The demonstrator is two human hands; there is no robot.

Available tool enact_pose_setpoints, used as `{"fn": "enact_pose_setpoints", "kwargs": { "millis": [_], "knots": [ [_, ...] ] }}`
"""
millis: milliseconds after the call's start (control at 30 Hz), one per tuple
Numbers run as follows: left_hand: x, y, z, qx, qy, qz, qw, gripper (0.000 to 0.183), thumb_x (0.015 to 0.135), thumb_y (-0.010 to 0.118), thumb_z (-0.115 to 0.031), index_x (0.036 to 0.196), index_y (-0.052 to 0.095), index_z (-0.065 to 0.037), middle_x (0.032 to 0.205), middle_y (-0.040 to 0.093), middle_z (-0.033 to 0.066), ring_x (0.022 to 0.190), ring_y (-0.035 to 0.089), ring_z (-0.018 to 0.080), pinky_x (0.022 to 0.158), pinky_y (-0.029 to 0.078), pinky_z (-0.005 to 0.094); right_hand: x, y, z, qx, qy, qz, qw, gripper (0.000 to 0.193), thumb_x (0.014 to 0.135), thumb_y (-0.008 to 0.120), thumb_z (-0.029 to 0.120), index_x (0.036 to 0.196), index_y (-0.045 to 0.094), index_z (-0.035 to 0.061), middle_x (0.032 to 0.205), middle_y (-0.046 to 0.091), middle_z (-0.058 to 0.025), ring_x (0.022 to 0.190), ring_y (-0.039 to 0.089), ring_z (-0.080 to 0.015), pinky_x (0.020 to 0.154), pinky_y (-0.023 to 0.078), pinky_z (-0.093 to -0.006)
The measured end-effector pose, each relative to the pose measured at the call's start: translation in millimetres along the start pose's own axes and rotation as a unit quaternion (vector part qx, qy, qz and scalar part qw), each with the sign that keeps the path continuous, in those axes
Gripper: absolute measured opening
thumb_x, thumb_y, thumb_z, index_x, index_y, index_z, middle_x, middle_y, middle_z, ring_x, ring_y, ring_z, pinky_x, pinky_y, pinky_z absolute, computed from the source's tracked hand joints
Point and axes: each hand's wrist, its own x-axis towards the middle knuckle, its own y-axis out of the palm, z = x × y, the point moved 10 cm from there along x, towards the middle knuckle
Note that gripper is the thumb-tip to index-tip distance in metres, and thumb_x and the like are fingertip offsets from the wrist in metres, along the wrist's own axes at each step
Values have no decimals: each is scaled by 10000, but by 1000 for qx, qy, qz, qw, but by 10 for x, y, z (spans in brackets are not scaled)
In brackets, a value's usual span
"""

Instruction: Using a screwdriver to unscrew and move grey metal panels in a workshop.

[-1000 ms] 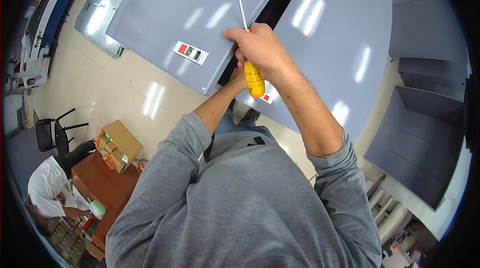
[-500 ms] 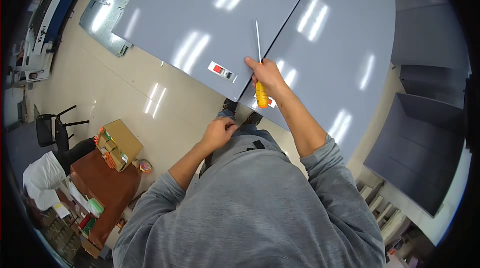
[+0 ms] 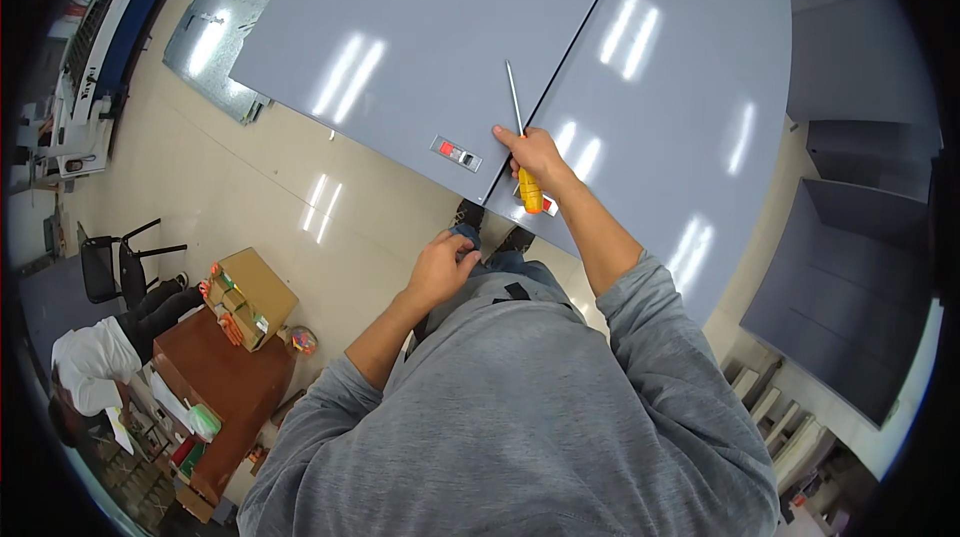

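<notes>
My right hand [image 3: 540, 159] is wrapped round a screwdriver with a yellow handle [image 3: 531, 193] and a long metal shaft [image 3: 514, 92]. The shaft points away from me over the seam between two smooth grey panels that look like cabinet doors, a left panel [image 3: 400, 67] and a right panel [image 3: 680, 127]. On the left panel is a recessed latch plate [image 3: 456, 153] with a red patch; a similar plate [image 3: 549, 205] on the right one is partly hidden by the handle. My left hand [image 3: 440, 269] hangs by my waist with fingers curled in; whether anything is in it is hidden.
Shiny sheet metal [image 3: 205, 42] lies at the far left. Left of me are a brown table [image 3: 215, 367] with a cardboard box [image 3: 262, 287], a black chair [image 3: 118, 262] and a person in white [image 3: 95, 362]. Grey open cabinet bodies [image 3: 830, 287] stand at the right.
The view has shifted slightly. My right hand still grips the screwdriver, its tip now a little nearer to me. My left hand's fingers have loosened slightly. The person at left has bent lower.
</notes>
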Motion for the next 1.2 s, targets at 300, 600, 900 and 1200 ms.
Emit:
{"fn": "enact_pose_setpoints", "kwargs": {
  "millis": [300, 600, 900, 1200],
  "knots": [
    [-19, 5, -94, 10, 10, 12, 1000, 242, 857, 734, -162, 992, 688, 33, 938, 650, 163, 750, 678, 263, 706, 556, 355, -387, -200, 325, -169, -51, 14, 984, 352, 826, 722, 325, 836, 646, -19, 658, 660, -110, 548, 630, -195, 552, 523, -334],
    [99, 154, -69, -3, -4, 48, 999, 270, 863, 730, -187, 1004, 685, 39, 932, 670, 164, 762, 678, 251, 720, 556, 350, -523, -706, -581, -281, -64, -2, 958, 295, 754, 789, 273, 853, 659, 28, 816, 698, -135, 794, 688, -280, 737, 539, -381],
    [195, 191, -72, 11, -12, 45, 999, 279, 859, 730, -186, 1016, 681, 38, 932, 674, 163, 764, 668, 238, 720, 551, 344, -702, -813, -534, -327, -73, -95, 937, 364, 751, 814, 349, 809, 644, 31, 763, 669, -119, 733, 659, -266, 705, 522, -382],
    [270, 39, -78, 22, -7, 5, 1000, 308, 851, 737, -192, 1039, 673, 44, 896, 675, 164, 753, 660, 226, 713, 546, 338, -639, -396, -698, -196, 19, 7, 980, 495, 841, 688, 486, 841, 696, -9, 784, 698, -207, 779, 686, -376, 724, 540, -452]
  ]
}}
